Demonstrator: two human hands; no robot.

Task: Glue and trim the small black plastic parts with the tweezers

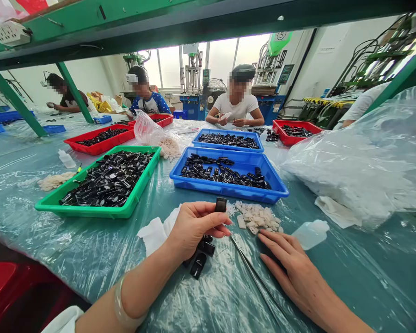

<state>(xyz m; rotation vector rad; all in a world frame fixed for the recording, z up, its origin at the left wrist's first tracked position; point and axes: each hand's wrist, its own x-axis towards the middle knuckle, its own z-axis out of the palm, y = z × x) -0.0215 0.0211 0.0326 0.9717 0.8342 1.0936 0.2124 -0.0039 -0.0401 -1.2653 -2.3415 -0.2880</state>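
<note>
A small glossy black plastic part is pinched upright between the thumb and fingers of my left hand. Under that hand a few more black parts lie on the plastic-covered table, partly hidden by it. My right hand is stretched out with fingers extended, its fingertips at the near edge of a pile of small whitish pieces. Long metal tweezers lie between my hands, their tips close to my left fingers. A white cloth sits behind my left wrist.
A green tray and a blue tray, both with black parts, stand ahead. A translucent squeeze bottle lies right of my hand, below a big clear bag. A green beam crosses overhead. Several people sit opposite.
</note>
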